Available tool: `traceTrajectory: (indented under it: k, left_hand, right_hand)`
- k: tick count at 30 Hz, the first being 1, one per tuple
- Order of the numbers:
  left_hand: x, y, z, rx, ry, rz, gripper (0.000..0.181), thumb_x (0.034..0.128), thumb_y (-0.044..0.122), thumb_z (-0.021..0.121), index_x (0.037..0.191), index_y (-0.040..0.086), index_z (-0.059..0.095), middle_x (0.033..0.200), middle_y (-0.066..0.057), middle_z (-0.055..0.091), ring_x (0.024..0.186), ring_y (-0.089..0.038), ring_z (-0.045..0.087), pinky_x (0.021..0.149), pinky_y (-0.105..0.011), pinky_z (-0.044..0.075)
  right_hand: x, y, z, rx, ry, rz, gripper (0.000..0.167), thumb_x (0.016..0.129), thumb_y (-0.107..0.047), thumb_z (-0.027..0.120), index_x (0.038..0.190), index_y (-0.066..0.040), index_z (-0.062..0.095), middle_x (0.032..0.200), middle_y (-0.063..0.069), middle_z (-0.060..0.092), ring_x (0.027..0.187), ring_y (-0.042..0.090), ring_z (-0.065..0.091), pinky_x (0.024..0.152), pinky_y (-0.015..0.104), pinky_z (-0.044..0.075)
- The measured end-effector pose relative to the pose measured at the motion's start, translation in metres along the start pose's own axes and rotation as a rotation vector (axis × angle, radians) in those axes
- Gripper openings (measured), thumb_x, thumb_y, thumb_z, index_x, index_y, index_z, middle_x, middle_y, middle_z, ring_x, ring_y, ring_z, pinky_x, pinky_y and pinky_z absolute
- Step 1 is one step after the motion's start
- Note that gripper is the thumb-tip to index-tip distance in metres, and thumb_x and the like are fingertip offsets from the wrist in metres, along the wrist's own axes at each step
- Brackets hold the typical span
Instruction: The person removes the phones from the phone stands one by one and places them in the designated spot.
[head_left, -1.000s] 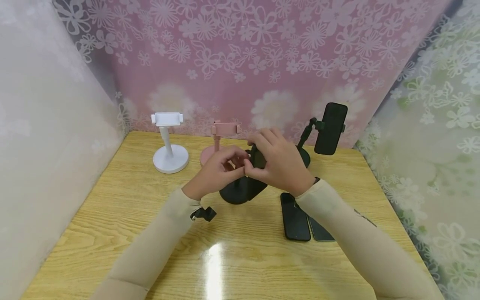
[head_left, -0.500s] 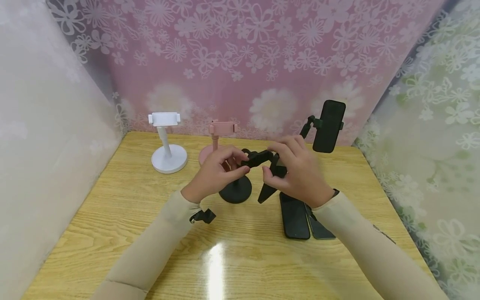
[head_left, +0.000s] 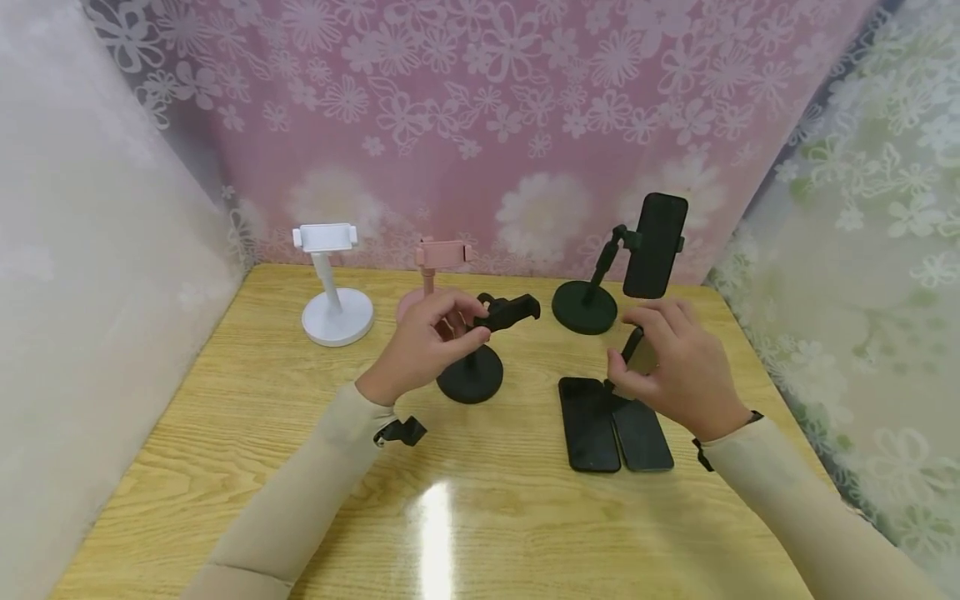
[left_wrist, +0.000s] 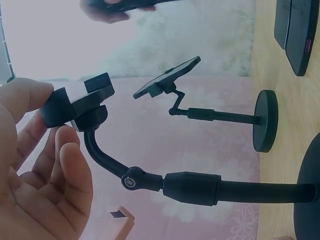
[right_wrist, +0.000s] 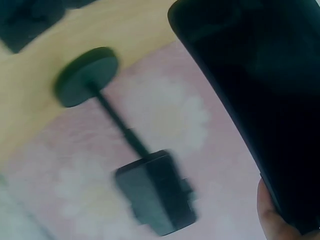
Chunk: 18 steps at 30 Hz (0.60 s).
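Well apart from each other, the left hand [head_left: 427,337] pinches one end of a stand's clamp [left_wrist: 100,92] between thumb and fingers, while the right hand [head_left: 678,371] grips a black smartphone [right_wrist: 250,85] in the air. Behind the yellowish wood-grain table [head_left: 337,483] hangs a pink floral backdrop [head_left: 450,83]. The black phone stand [left_wrist: 192,189] stands on the table, its round base just in front of a pink phone stand [head_left: 442,254]. It is all matte black: a straight post with a thick collar, a jointed curved neck and, at the top, the clamp, which bears no phone. A dark green phone stand [head_left: 585,308] at the right carries a tilted mounted phone [head_left: 656,246]; a white phone stand [head_left: 337,317] is at the left. The held smartphone has a dark, glossy face and rounded corners. Two dark phones [head_left: 589,433] [head_left: 643,437] lie side by side on the table near the right hand. Smallest is the silvery pivot screw [left_wrist: 130,181] at the black stand's neck.
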<state>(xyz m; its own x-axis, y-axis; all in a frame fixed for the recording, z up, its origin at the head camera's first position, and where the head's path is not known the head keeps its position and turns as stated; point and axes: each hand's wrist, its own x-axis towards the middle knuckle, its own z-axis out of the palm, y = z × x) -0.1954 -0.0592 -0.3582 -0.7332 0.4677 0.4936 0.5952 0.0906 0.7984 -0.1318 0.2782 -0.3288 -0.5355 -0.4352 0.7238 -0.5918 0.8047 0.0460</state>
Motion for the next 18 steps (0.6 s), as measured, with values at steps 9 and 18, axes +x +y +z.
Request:
traceTrajectory:
  k: [9,18]
  left_hand:
    - [-0.004,-0.003,-0.002,-0.001,0.025,-0.008,0.02,0.0975,0.015,0.074,0.117,0.014,0.069,0.096,0.001,0.065,0.076,-0.018,0.059,0.067,-0.031,0.052]
    - [-0.005,-0.003,0.002,0.017,0.03,0.0,0.022,0.0969,0.014,0.075,0.118,0.013,0.069,0.095,0.0,0.064,0.075,-0.018,0.059,0.067,-0.031,0.053]
  right_hand:
    - [-0.041,0.05,-0.013,-0.055,-0.147,0.123,0.038,0.088,-0.033,0.06,0.107,0.0,0.065,0.1,0.016,0.061,0.096,0.038,0.056,0.056,0.05,0.05]
    - [-0.087,0.086,-0.013,-0.137,-0.425,0.294,0.028,0.085,-0.026,0.073,0.105,-0.008,0.066,0.097,0.012,0.062,0.083,0.032,0.054,0.051,0.043,0.045]
